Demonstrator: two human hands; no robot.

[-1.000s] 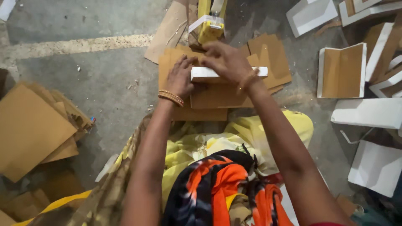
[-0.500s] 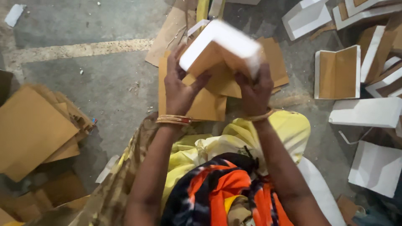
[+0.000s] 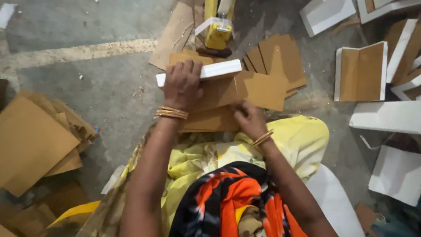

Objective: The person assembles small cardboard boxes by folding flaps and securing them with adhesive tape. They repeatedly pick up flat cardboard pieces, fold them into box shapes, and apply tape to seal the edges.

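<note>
Just below the yellow tool [image 3: 218, 30], on the grey floor: white-edged cardboard piece [image 3: 219, 70], lying across a pile of brown cardboard sheets [image 3: 263, 87]. Left hand [image 3: 182, 85] pressed flat over that piece, fingers curled on its far edge. Right hand [image 3: 247, 119] nearer than the tool, fingertips pinched together on a brown sheet. Right of the tool, white folded boxes [image 3: 362, 72].
</note>
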